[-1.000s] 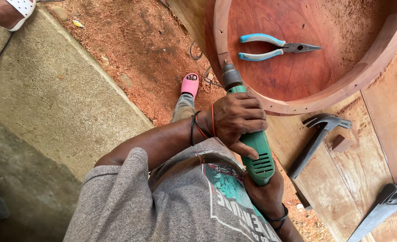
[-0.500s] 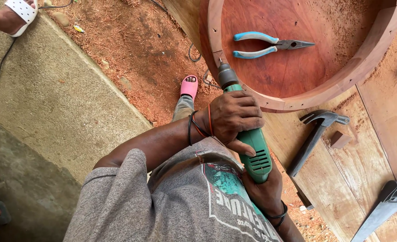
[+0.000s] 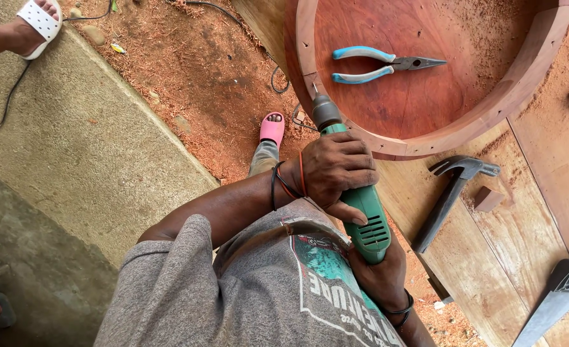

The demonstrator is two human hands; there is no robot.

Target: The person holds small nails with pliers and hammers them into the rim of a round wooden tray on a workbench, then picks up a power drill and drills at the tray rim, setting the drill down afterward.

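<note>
Gripping a green electric drill (image 3: 366, 215) with both hands: left hand (image 3: 336, 168) wrapped over the barrel just behind the chuck (image 3: 326, 113), fingers curled tight around it; right hand (image 3: 379, 273) closed on the rear of the drill, close against the grey shirt, its fingers mostly hidden under the tool

Pointing the bit at the near rim of a round reddish wooden tray (image 3: 490, 114) lying on the plywood benchtop (image 3: 522, 244), with the tip right at the rim's top edge; cannot tell whether already biting in

Judging by a few small dark holes along that rim, on either side of the bit, some drilling done; much of the rim's run towards the right showing no clear holes, so probably plenty left

Inside the tray, blue-handled long-nose pliers (image 3: 377, 65) and a scatter of sawdust. Just beside the tray on the bench, a claw hammer (image 3: 453, 191), untouched, and a small wooden block (image 3: 488, 200); further right, a dark tool handle (image 3: 564, 283)

Below the bench, a pink sandal (image 3: 272, 128) on red sawdust; top left, another person's foot in a white sandal (image 3: 34, 18)
</note>
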